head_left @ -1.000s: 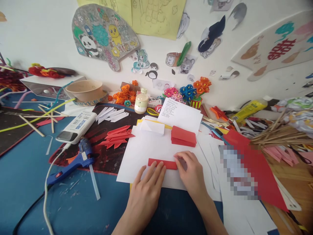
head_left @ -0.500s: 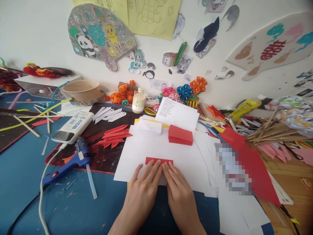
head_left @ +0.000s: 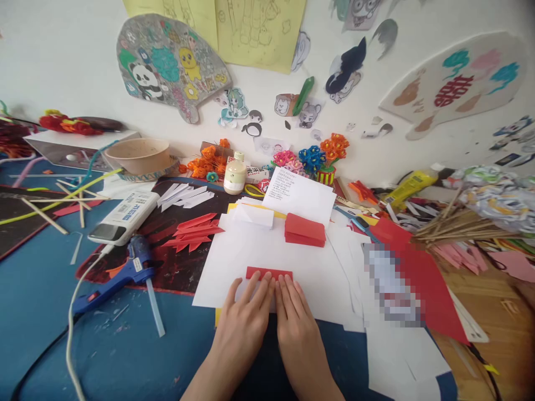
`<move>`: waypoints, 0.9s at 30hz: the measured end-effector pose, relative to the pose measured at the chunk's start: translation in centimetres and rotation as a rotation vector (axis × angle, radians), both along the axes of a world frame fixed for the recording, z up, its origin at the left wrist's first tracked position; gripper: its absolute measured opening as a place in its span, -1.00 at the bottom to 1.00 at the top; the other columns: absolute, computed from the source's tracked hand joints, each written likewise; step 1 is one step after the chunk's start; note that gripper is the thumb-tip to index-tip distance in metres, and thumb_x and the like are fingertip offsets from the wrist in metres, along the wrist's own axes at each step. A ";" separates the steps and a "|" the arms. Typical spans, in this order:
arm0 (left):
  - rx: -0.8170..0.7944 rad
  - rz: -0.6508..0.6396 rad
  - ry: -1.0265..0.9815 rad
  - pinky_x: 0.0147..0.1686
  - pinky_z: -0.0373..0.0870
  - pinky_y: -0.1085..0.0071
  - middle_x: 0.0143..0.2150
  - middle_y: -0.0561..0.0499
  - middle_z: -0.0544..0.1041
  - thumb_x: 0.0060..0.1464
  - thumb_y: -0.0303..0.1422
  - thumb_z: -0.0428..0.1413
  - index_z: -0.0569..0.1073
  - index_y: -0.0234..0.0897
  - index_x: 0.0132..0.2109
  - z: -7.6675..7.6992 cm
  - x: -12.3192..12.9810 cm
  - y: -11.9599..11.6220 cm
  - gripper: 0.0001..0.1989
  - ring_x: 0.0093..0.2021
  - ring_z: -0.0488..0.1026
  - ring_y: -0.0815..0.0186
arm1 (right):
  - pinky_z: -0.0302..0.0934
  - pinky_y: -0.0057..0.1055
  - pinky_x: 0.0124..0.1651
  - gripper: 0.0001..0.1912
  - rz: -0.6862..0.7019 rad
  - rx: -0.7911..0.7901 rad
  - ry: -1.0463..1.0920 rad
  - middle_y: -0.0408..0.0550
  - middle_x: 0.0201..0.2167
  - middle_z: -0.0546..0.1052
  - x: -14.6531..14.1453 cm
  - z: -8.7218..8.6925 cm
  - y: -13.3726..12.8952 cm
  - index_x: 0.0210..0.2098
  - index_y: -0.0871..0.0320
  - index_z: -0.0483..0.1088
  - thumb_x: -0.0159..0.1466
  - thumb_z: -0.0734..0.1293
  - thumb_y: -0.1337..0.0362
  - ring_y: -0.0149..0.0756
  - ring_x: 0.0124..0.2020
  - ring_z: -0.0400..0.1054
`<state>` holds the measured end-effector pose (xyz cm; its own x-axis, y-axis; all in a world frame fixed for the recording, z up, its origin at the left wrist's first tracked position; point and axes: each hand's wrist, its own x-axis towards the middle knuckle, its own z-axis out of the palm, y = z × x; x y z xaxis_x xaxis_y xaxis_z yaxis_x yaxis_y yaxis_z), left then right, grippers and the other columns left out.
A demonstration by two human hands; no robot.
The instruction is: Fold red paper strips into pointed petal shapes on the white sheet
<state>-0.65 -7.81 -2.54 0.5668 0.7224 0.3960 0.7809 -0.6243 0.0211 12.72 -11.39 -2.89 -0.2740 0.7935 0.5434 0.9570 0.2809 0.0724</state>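
A narrow folded strip of red paper [head_left: 273,269] lies on a white sheet [head_left: 234,253] in front of me. My left hand [head_left: 243,323] rests its outstretched fingertips on the strip's near edge, left of the middle. Beside it, my right hand [head_left: 296,323] presses flat fingers on the same edge toward the right. The fingertips hide part of the strip. Farther back on the sheet stand a stack of red paper rectangles [head_left: 305,228] and a pile of white paper rectangles [head_left: 254,217]. Several folded red paper pieces [head_left: 196,231] lie on the dark mat at the left.
At the left are a blue glue gun [head_left: 119,281], a white power bank [head_left: 125,216] with a cable, and a bowl [head_left: 137,156]. A small bottle [head_left: 234,175] stands behind the paper. To the right are red sheets [head_left: 434,289], a handwritten white paper [head_left: 298,195] and wooden sticks [head_left: 447,225].
The view has shifted slightly. Both hands stay on the red strip, with the right hand's fingers moved a little along its near edge. Other things keep their places.
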 end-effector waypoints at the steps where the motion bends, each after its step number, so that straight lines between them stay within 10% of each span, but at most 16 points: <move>1: 0.020 -0.001 0.008 0.16 0.12 0.18 0.22 0.03 0.37 0.30 -0.44 -0.18 0.36 -0.20 0.18 0.0 0.1 0.0 -0.60 0.22 0.25 0.22 | 0.33 -0.09 0.09 -0.49 -0.004 0.008 -0.018 0.30 0.06 0.43 -0.2 0.1 0.1 0.19 0.48 0.23 0.26 0.05 0.58 0.02 0.15 0.28; 8: 0.052 0.054 0.030 0.15 0.12 0.11 0.13 0.00 0.45 0.26 -0.41 -0.10 0.40 -0.15 0.15 0.1 -0.1 0.1 -0.63 0.18 0.29 0.14 | 0.34 -0.13 0.08 -0.59 -0.028 0.022 -0.044 0.32 -0.05 0.50 -0.6 0.1 0.4 -0.07 0.51 0.46 0.25 0.07 0.56 0.01 0.02 0.38; 27: -0.002 0.254 0.007 0.00 0.26 0.04 0.14 -0.10 0.44 0.14 -0.54 -0.04 0.44 -0.05 0.12 1.0 -2.8 -0.6 -0.54 0.11 0.36 0.00 | 0.29 -0.17 0.10 -0.42 0.007 -0.121 -0.141 0.23 0.05 0.44 1.0 0.8 -0.3 0.13 0.36 0.33 0.14 0.09 0.58 -0.05 0.09 0.31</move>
<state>-3.50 -8.43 -1.53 0.3696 0.8428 0.3912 0.9130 -0.4077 0.0157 13.76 -11.66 -2.05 -0.3470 0.8482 0.4001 0.9375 0.3028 0.1714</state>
